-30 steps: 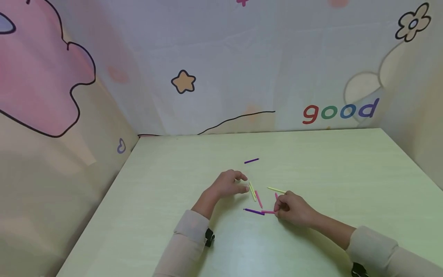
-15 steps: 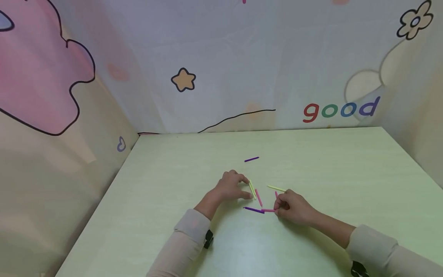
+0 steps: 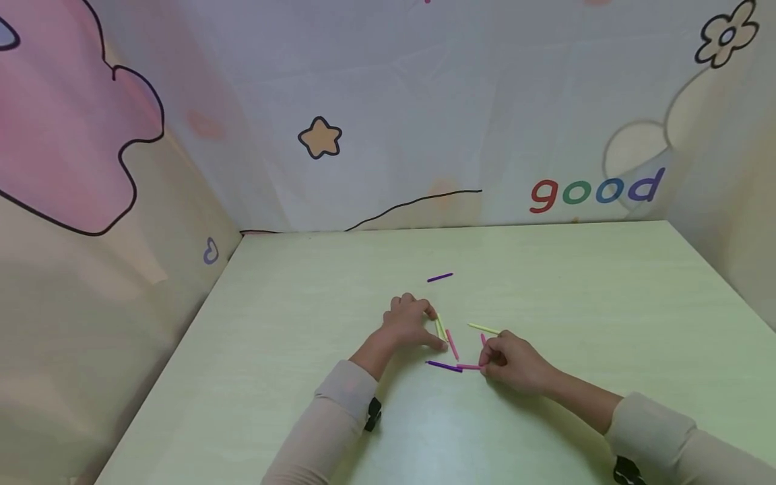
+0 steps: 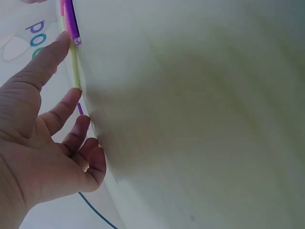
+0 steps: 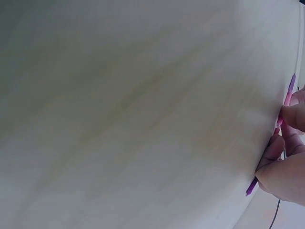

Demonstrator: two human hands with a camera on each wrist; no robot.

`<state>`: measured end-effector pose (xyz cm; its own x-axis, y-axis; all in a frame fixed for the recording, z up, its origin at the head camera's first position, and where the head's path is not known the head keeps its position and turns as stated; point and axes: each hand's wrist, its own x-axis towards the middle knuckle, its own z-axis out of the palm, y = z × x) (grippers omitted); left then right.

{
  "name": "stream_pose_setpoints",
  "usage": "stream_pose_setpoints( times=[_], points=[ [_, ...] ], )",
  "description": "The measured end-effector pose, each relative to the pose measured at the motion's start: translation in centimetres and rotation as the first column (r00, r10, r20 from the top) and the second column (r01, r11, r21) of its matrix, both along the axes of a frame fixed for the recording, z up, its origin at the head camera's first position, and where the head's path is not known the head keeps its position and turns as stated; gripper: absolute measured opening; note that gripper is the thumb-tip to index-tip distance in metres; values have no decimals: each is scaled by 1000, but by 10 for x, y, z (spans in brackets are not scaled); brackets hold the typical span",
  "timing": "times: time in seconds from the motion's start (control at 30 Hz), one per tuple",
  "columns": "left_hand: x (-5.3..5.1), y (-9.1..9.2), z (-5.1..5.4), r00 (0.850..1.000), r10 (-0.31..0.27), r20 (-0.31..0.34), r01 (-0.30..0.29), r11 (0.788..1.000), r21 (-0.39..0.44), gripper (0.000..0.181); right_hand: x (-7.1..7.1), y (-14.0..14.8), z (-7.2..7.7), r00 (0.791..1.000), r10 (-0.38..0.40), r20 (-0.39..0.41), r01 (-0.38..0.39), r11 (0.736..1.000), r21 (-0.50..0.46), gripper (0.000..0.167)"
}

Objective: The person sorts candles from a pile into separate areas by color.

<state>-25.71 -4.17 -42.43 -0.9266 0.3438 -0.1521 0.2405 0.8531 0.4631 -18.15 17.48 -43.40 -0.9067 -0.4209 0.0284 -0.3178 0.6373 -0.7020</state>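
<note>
My left hand (image 3: pixel 413 323) rests around two thin yellow sticks (image 3: pixel 441 328) on the table, index fingertip at their far end and thumb tip at the near end. In the left wrist view a yellow stick (image 4: pixel 75 64) runs between those fingertips. My right hand (image 3: pixel 515 364) pinches the end of a pink stick (image 3: pixel 468 367) that meets a purple stick (image 3: pixel 444 366). Another pink stick (image 3: pixel 483 339) pokes out behind its fingers, and a yellow stick (image 3: pixel 483 329) reaches its knuckles. The right wrist view shows a purple stick end (image 5: pixel 251 186) below the fingers, mostly hidden.
A pink stick (image 3: pixel 452 344) slants between the hands. Farther back lies a lone purple stick (image 3: pixel 440 277). The pale green table (image 3: pixel 273 323) ends at a printed cloth backdrop (image 3: pixel 394 135) behind and at the left.
My left hand has moved slightly right, and its thumb and index finger have come onto the yellow sticks, which now splay a little. My right hand stays almost in place.
</note>
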Motion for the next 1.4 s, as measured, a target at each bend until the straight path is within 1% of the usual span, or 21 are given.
stream_pose_setpoints(
  times=[0.2,0.4,0.5,0.6,0.7,0.83,1.0,1.13,1.23,1.33,1.4],
  points=[
    [0,-3,0,1000,-19,7,19,1000,-7,49,1,0,0,1000,4,-14,-3,1000,7,10],
    [-1,-8,1,998,-50,26,50,999,11,46,1,0,1,999,16,-40,-15,1000,4,10],
    [-1,-10,1,998,-53,42,51,998,35,44,1,0,0,999,16,-40,-16,1000,-2,10],
    [0,-9,2,997,-53,47,51,998,39,42,2,0,0,999,8,-35,-8,1000,3,10],
    [1,-8,2,998,-50,45,49,999,25,39,2,0,-1,999,4,-32,-4,1000,8,9],
    [2,-7,4,998,-30,52,30,999,17,28,2,-1,-1,999,6,-34,-6,1000,5,10],
    [1,-10,7,998,-9,58,8,1000,18,16,0,-2,3,1000,-1,-20,1,1000,10,10],
    [1,-13,9,999,-21,44,20,1000,20,12,0,-2,10,999,-33,-5,33,999,12,11],
    [1,-15,9,999,-32,38,31,999,13,9,2,-3,14,999,-42,16,42,999,-14,11],
    [2,-16,10,997,-43,62,41,999,33,6,5,-4,16,999,-34,39,35,999,-38,11],
    [2,-16,9,995,-55,81,50,997,61,5,6,-4,18,999,-31,45,33,998,-47,11]
  ],
)
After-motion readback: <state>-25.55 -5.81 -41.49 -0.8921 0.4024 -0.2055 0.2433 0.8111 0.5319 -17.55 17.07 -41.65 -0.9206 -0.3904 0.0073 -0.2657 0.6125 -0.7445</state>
